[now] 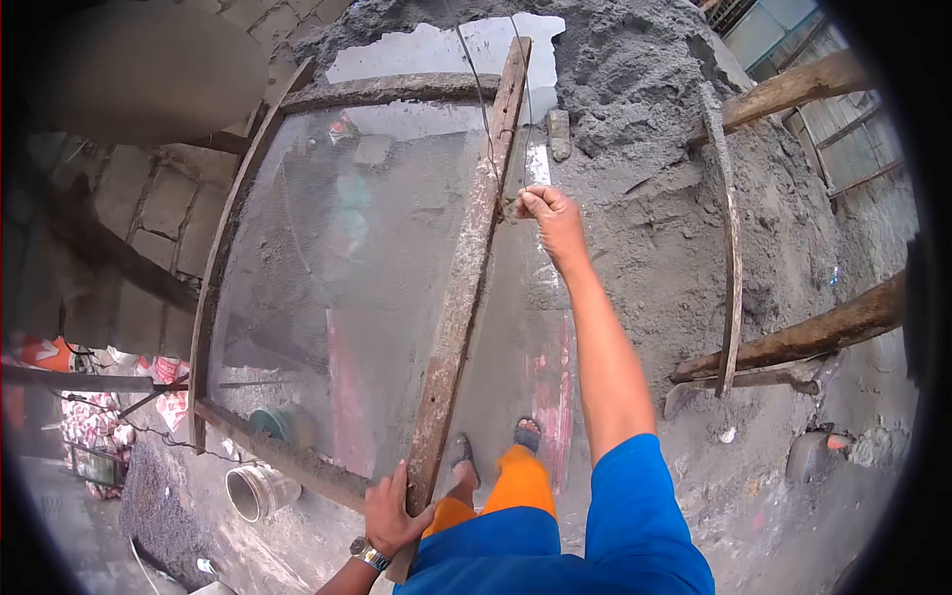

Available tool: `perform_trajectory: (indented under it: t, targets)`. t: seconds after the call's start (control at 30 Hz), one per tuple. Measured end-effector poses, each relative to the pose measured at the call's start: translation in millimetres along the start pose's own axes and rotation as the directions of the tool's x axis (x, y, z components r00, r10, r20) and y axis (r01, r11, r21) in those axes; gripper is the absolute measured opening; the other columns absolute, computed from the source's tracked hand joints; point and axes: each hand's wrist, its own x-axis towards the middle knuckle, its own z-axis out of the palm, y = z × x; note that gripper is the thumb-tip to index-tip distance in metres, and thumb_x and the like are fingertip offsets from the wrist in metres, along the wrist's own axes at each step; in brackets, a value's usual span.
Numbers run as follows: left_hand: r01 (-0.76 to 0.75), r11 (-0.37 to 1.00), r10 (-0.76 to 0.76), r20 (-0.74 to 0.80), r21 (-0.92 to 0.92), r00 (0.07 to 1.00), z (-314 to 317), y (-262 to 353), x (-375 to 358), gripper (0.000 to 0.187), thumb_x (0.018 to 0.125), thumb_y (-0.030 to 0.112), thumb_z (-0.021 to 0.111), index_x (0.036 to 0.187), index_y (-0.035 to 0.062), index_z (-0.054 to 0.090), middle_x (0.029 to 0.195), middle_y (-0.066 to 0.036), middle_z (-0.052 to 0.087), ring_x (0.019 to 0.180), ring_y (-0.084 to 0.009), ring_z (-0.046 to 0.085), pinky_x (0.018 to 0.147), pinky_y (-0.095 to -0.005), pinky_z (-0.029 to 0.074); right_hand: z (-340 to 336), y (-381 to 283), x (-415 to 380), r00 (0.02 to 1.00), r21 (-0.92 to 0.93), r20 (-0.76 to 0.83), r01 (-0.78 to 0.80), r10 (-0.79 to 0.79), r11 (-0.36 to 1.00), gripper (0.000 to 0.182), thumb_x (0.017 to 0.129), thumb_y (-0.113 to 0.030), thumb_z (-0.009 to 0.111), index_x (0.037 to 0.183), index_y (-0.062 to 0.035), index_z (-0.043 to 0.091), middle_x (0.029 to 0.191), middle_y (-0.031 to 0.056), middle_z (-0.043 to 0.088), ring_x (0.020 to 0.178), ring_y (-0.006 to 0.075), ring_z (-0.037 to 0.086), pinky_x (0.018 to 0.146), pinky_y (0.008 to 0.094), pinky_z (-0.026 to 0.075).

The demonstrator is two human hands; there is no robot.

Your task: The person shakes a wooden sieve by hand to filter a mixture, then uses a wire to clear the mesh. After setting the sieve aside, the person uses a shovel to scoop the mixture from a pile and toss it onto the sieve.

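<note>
A wooden frame (451,327) with fine mesh (367,238) stretched across it fills the middle and left of the view. Near the frame's lower corner, my left hand (394,511) rests on the wooden edge, thumb and fingers apart, a watch on the wrist. My right hand (550,220) is beside the upper part of the same bar, its fingers pinched on a thin wire (529,109) that runs upward. A second dark wire (476,84) reaches the bar close by.
Grey sand (645,129) is heaped at the top right, with wooden poles (803,332) around it. A white bucket (260,492) lies on its side at lower left, near a pile of gravel (164,516). A wooden strip (732,248) stands at right.
</note>
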Motion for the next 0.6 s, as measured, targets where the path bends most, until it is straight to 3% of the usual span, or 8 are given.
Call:
perform_trajectory:
  t: [0.07, 0.1, 0.13, 0.17, 0.23, 0.47, 0.53, 0.6]
  targets:
    - [0.012, 1.000, -0.012, 0.001, 0.017, 1.000, -1, 4, -3, 0.101, 0.062, 0.040, 0.077, 0.142, -0.0034, 0.034, 0.097, -0.018, 0.053, 0.087, -0.0356, 0.052, 0.078, -0.0445, 0.042, 1, -4, 6, 1.000, 0.004, -0.010, 0.029, -0.029, 1.000, 0.017, 0.091, -0.018, 0.064, 0.095, -0.0016, 0.067, 0.085, 0.0038, 0.067, 0.083, 0.0135, 0.063, 0.079, 0.0294, 0.051]
    - [0.015, 1.000, -0.015, -0.003, 0.023, 1.000, -1, 5, -5, 0.101, 0.062, 0.039, 0.078, 0.142, -0.0032, 0.033, 0.098, -0.018, 0.053, 0.087, -0.0361, 0.052, 0.078, -0.0448, 0.042, -1, -4, 11, 0.954, -0.303, -0.001, 0.286, -0.301, 0.909, 0.017, 0.090, -0.018, 0.065, 0.096, -0.0023, 0.067, 0.085, 0.0052, 0.067, 0.082, 0.0156, 0.063, 0.078, 0.0301, 0.050]
    - [0.023, 0.999, -0.023, 0.004, 0.024, 1.000, 0, 6, -6, 0.101, 0.062, 0.039, 0.078, 0.142, -0.0032, 0.033, 0.098, -0.018, 0.053, 0.087, -0.0361, 0.052, 0.078, -0.0448, 0.042, -3, -3, 14, 0.839, -0.569, 0.095, 0.487, -0.535, 0.663, 0.018, 0.089, -0.018, 0.065, 0.098, -0.0029, 0.067, 0.085, 0.0066, 0.068, 0.081, 0.0177, 0.063, 0.076, 0.0308, 0.050]
    - [0.037, 0.999, -0.038, 0.015, 0.010, 0.999, 1, 5, -8, 0.101, 0.062, 0.039, 0.078, 0.143, -0.0030, 0.033, 0.099, -0.018, 0.053, 0.087, -0.0364, 0.052, 0.079, -0.0452, 0.042, -5, -2, 13, 0.845, -0.566, 0.097, 0.481, -0.526, 0.670, 0.018, 0.089, -0.018, 0.065, 0.098, -0.0029, 0.067, 0.085, 0.0066, 0.068, 0.081, 0.0177, 0.063, 0.076, 0.0308, 0.050]
    - [0.061, 0.998, -0.061, 0.019, -0.002, 0.998, 1, 7, -11, 0.102, 0.062, 0.038, 0.078, 0.143, -0.0028, 0.032, 0.099, -0.019, 0.053, 0.087, -0.0367, 0.051, 0.079, -0.0457, 0.042, -5, -7, 16, 0.980, -0.461, 0.013, 0.182, -0.198, 0.869, 0.019, 0.088, -0.020, 0.064, 0.100, -0.0047, 0.067, 0.085, 0.0090, 0.068, 0.080, 0.0210, 0.063, 0.076, 0.0322, 0.049]
    - [0.096, 0.995, -0.098, 0.088, 0.030, 0.991, -7, 19, -14, 0.104, 0.064, 0.038, 0.079, 0.144, -0.0027, 0.028, 0.103, -0.020, 0.054, 0.091, -0.0382, 0.052, 0.082, -0.0460, 0.042, 3, -13, 20, 0.996, -0.427, 0.017, 0.083, -0.084, 0.900, 0.018, 0.090, -0.020, 0.061, 0.100, -0.0050, 0.066, 0.087, 0.0104, 0.068, 0.081, 0.0201, 0.064, 0.076, 0.0325, 0.049]
    - [0.120, 0.992, -0.123, 0.110, 0.035, 0.986, -5, 20, -13, 0.104, 0.064, 0.038, 0.079, 0.144, -0.0028, 0.027, 0.104, -0.021, 0.054, 0.093, -0.0385, 0.053, 0.083, -0.0458, 0.043, 4, -16, 19, 0.995, -0.450, 0.047, 0.102, -0.091, 0.887, 0.015, 0.091, -0.015, 0.063, 0.099, -0.0026, 0.063, 0.081, 0.0039, 0.064, 0.078, 0.0115, 0.059, 0.074, 0.0283, 0.048]
    - [0.070, 0.997, -0.067, 0.113, -0.025, 0.991, -3, 17, -13, 0.103, 0.065, 0.040, 0.079, 0.144, -0.0028, 0.027, 0.109, -0.023, 0.054, 0.097, -0.0396, 0.053, 0.087, -0.0464, 0.043, 10, -6, 21, 0.990, -0.430, 0.060, 0.144, -0.131, 0.891, 0.013, 0.090, -0.013, 0.063, 0.099, -0.0031, 0.063, 0.082, 0.0049, 0.064, 0.077, 0.0123, 0.059, 0.073, 0.0290, 0.048]
